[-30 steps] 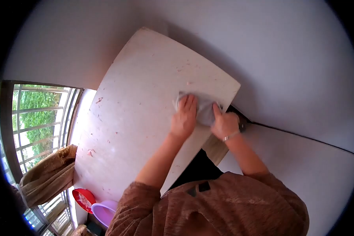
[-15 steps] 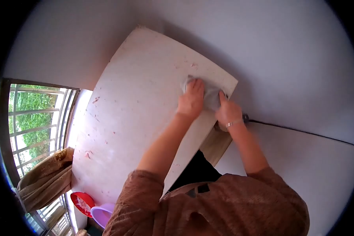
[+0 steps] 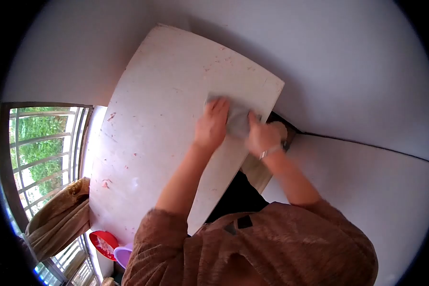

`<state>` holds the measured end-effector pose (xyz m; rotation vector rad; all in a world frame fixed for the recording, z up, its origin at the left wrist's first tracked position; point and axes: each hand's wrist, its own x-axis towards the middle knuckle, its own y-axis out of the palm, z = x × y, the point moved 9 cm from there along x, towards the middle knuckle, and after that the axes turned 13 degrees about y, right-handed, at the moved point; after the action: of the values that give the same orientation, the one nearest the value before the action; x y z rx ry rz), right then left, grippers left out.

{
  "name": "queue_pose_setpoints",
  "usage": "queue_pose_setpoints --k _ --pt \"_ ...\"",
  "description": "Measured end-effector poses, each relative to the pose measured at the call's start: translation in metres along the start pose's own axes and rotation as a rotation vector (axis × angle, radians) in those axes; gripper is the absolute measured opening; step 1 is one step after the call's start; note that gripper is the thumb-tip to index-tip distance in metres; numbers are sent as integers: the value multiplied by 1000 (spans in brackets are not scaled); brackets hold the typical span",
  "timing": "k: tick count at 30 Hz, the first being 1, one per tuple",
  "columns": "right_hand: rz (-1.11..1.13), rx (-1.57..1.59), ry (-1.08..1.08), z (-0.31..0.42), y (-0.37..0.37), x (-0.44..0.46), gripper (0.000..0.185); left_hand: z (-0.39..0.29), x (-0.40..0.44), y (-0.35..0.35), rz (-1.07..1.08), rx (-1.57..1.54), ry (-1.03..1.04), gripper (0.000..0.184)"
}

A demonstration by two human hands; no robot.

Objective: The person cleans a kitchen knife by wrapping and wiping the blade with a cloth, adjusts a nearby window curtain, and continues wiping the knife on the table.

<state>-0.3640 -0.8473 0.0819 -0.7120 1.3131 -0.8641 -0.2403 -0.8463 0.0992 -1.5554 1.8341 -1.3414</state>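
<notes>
A grey cloth [image 3: 238, 119] lies spread on the pale tabletop [image 3: 162, 81], near its right edge. My left hand [image 3: 212, 125] is on the cloth's left part, its fingers close together and pressing the fabric down. At the cloth's right side is my right hand [image 3: 262, 137], with its index finger stretched along the fabric and the other fingers curled at the edge. A band circles the right wrist. Small reddish scraps [image 3: 106, 183] are scattered over the tabletop, some of them beyond the cloth. Motion blurs the cloth and both hands slightly.
A red basin [image 3: 103, 244] with pale pieces inside and a purple basin [image 3: 123, 256] are at the lower left. A barred window [image 3: 45, 143] and a brown curtain [image 3: 62, 219] are on the left. A wooden stool or seat [image 3: 256, 172] stands by the table's right edge.
Both hands and the cloth first moved away from my body over the tabletop, then came back toward it and to the left. The camera view has shifted slightly.
</notes>
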Motion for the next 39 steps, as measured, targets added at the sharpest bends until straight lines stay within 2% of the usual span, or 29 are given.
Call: queue_pose_setpoints --k 2,4,5,8,10,15,17,20,23,25,27,28,31,33,36,39 --pt "-63 6 -70 9 24 -54 64 -28 -55 -19 56 18 -54 38" --pt "-110 131 -241 18 57 -98 70 -44 -106 -35 102 31 -139 38" --pt "-37 118 -251 23 63 -114 68 -48 -124 -38 131 29 -189 37" --pt "13 96 -252 26 64 -126 62 -56 -137 -46 124 58 -220 36" --pt "128 109 -225 24 59 -117 58 -55 -131 -47 139 64 -210 36" --pt "167 39 -194 21 53 -118 54 -57 -125 -44 180 91 -204 36" --pt "-28 59 -255 14 48 -130 54 -68 -143 -39 154 131 -165 37" --pt "-114 66 -360 13 51 -141 60 -78 -159 -42 98 161 -191 41" --pt "-191 35 -379 14 51 -128 64 -75 -153 -40 100 174 -238 42" --pt "-214 23 -341 3 51 -121 63 -75 -138 -29 130 190 -209 42" --pt "-326 77 -270 -18 41 -111 54 -80 -115 -12 93 151 -97 46" --pt "-335 -1 -226 -23 35 -101 55 -80 -104 -2 120 165 -97 46" --pt "-365 -32 -264 -28 17 -58 57 -67 -67 5 51 229 -73 45" --pt "-298 -32 -211 -29 16 -46 61 -65 -56 1 8 166 -90 44" --pt "-214 -37 -157 -36 23 -63 65 -70 -65 11 181 146 -106 45" --pt "-157 -61 -156 -44 29 -60 70 -76 -72 17 173 169 -88 49"
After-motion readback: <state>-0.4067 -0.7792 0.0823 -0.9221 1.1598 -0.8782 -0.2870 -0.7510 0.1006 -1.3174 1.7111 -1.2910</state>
